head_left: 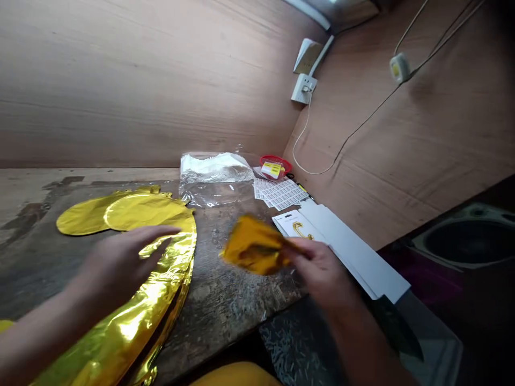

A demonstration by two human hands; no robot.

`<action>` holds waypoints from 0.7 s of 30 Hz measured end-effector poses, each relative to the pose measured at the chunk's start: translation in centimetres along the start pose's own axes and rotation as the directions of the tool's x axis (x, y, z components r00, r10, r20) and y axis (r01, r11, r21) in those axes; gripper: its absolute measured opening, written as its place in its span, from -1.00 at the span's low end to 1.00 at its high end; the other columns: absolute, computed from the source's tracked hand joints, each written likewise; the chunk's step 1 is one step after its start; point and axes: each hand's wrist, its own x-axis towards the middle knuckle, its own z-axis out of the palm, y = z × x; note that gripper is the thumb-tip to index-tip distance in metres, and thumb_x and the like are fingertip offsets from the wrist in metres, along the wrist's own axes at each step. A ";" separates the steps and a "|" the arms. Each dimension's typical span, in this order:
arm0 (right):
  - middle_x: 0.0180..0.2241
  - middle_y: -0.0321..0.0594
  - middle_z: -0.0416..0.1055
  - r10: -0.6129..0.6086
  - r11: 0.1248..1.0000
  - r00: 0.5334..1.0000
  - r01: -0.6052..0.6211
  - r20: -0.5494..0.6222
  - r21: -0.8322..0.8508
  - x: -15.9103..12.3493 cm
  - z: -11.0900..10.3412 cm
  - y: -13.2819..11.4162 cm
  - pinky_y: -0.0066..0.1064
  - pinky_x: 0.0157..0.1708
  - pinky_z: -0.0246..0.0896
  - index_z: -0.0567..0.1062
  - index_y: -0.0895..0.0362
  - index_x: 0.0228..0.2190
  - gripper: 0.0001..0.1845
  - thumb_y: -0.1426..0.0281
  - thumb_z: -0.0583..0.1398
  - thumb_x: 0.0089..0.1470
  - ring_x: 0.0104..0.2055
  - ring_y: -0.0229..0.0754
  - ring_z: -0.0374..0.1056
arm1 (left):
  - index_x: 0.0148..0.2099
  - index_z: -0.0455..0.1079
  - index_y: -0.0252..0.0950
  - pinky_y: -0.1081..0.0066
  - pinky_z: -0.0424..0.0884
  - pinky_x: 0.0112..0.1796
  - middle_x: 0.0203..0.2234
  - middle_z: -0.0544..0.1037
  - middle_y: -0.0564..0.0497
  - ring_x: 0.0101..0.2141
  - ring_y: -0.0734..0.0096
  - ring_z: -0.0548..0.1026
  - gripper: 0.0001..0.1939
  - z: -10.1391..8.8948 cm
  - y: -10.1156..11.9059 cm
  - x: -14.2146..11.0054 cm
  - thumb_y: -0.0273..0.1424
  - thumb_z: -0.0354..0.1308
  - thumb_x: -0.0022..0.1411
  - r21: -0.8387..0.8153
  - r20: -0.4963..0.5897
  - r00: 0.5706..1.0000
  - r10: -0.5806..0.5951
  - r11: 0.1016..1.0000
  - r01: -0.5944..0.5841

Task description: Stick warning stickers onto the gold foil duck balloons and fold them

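My right hand (322, 268) pinches a small folded piece of gold foil (255, 246) by its right end, above the worktable; motion blurs it. My left hand (120, 262) hovers over or touches a stack of flat gold foil balloons (161, 289), its thumb and fingers apart and nothing between them. The stack is long and curved, with rounded far ends and small tabs along the back edge. Its near part runs out of view beneath my left forearm. Whether the left fingertips rest on the foil I cannot tell.
Behind lies a clear plastic bag (217, 171) with white contents. Printed label sheets (281, 192) and a red basket (277, 161) sit at the back right. White cards (354, 246), one with a gold picture, line the right edge. A cable (354, 131) hangs along the wall.
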 end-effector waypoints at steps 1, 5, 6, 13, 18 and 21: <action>-0.39 -0.24 0.56 0.050 0.993 0.979 -0.028 -0.199 0.112 -0.9 -2.1 0.5 -0.39 -0.28 0.43 0.60 0.11 -0.39 -0.81 0.27 0.23 0.13 -0.32 -0.18 0.49 | 0.14 0.35 -0.26 0.06 0.48 -0.10 0.01 0.55 -0.13 -0.05 0.04 0.55 -0.63 2.3 1.8 2.3 -0.35 0.04 0.31 -0.005 0.039 0.995 0.087 0.996 -0.087; -0.33 -0.22 0.59 0.247 0.932 0.752 -0.013 -0.611 0.362 -4.0 -7.8 2.6 -0.42 -0.37 0.50 0.59 0.07 -0.33 -0.68 0.24 0.44 -0.18 -0.36 -0.15 0.52 | 0.34 0.10 -0.30 0.00 0.07 0.25 0.33 0.14 -0.21 0.30 0.01 0.10 -0.22 12.4 8.9 11.3 -0.37 0.27 0.11 -0.069 0.220 0.884 0.413 0.910 -0.409; -0.31 -0.21 0.60 0.275 0.925 0.721 -0.017 -0.636 0.381 -4.9 -8.7 2.9 -0.42 -0.36 0.51 0.59 0.06 -0.31 -0.64 0.24 0.45 -0.21 -0.32 -0.13 0.53 | 0.32 0.12 -0.31 -0.05 0.02 0.26 0.33 0.13 -0.23 0.30 -0.02 0.08 -0.23 14.5 10.2 13.2 -0.33 0.30 0.11 -0.084 0.247 0.852 0.462 0.886 -0.456; -0.24 -0.16 0.60 0.439 0.875 0.612 -0.126 -0.657 0.467 -9.1 -11.9 5.3 -0.38 -0.33 0.55 0.59 0.05 -0.20 -0.57 0.25 0.44 -0.18 -0.23 -0.04 0.55 | 0.09 0.35 -0.30 0.11 0.47 -0.09 0.01 0.45 -0.11 -0.08 0.22 0.49 -0.67 20.9 12.0 18.9 -0.27 0.13 0.35 -0.166 0.401 0.752 0.524 0.848 -0.503; -0.24 -0.21 0.60 0.410 0.873 0.636 -0.066 -0.654 0.484 -6.8 -10.7 4.5 -0.40 -0.33 0.55 0.59 0.04 -0.21 -0.57 0.24 0.45 -0.18 -0.24 -0.09 0.54 | 0.08 0.36 -0.28 0.16 0.49 -0.11 0.00 0.46 -0.11 -0.10 0.25 0.49 -0.70 20.2 12.4 19.2 -0.28 0.12 0.36 -0.230 0.328 0.845 0.423 0.903 -0.363; -0.28 -0.30 0.59 0.338 0.896 0.643 0.003 -0.687 0.444 -5.8 -10.2 3.8 -0.49 -0.31 0.53 0.59 0.01 -0.19 -0.60 0.22 0.43 -0.13 -0.30 -0.21 0.53 | 0.06 0.36 -0.29 0.16 0.49 -0.12 -0.02 0.47 -0.10 -0.12 0.26 0.50 -0.70 16.2 12.9 18.7 -0.28 0.12 0.36 -0.287 0.169 0.945 0.282 0.931 -0.226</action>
